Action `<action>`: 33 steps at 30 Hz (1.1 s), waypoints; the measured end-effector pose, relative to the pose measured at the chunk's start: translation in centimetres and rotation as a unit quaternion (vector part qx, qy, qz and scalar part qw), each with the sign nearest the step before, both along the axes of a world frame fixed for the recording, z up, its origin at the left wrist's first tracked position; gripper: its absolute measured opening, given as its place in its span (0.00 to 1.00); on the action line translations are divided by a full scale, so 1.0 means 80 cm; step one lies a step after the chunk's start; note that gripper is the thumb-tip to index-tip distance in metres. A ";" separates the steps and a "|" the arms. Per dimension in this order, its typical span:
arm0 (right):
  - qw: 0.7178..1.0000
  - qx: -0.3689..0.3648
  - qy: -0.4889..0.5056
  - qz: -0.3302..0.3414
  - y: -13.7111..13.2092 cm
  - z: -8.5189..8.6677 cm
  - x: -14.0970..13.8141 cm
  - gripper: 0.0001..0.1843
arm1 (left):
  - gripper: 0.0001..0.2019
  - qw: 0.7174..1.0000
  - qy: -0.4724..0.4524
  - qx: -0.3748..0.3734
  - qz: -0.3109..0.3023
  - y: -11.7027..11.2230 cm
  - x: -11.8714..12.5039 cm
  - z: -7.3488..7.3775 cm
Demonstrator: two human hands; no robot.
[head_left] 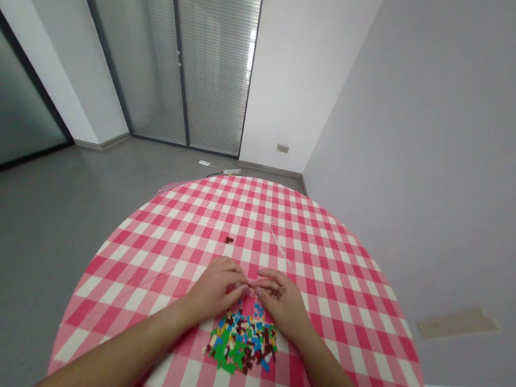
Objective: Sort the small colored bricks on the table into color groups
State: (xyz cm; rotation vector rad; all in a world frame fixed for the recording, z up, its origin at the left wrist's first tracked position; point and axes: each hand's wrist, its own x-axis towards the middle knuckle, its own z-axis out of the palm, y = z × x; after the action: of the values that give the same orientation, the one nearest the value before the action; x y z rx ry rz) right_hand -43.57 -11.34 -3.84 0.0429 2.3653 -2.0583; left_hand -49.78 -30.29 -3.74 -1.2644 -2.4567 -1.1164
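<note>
My left hand (pixel 221 285) and my right hand (pixel 281 300) meet fingertip to fingertip above the table. Both are closed in a pinch around something tiny and dark between them, mostly hidden by the fingers. Just below the hands lies a loose pile of small building bricks (pixel 242 340) in green, brown, blue, yellow, red and white. Beyond my left hand, a small dark brown brick piece (pixel 229 240) rests apart on the cloth.
The round table wears a red and white checked tablecloth (pixel 174 233). A grey-white wall (pixel 434 181) rises close on the right. On the floor behind the table lies a power strip (pixel 231 171) with a cable. Glass partitions (pixel 211 51) stand at the back left.
</note>
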 end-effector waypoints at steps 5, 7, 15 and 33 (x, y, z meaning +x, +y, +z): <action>0.999 0.044 0.021 -0.019 0.002 -0.012 -0.002 0.18 | 0.06 0.997 0.009 -0.028 0.070 -0.010 -0.018 -0.004; 0.996 0.071 0.033 -0.039 0.006 -0.018 -0.004 0.17 | 0.08 0.988 0.011 -0.046 0.145 -0.021 -0.032 -0.006; 0.993 0.105 0.032 -0.045 0.016 -0.025 -0.007 0.17 | 0.11 0.962 0.015 -0.135 0.236 -0.045 -0.070 -0.018; 0.994 0.097 0.028 -0.041 0.015 -0.022 -0.006 0.17 | 0.12 0.951 0.029 -0.141 0.275 -0.030 -0.057 -0.015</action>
State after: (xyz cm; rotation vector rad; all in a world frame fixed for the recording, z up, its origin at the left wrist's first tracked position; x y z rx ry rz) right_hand -44.06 -10.11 -5.61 0.0850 2.6326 -1.8767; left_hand -54.37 -32.66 -4.96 -0.5727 -2.7324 -0.5899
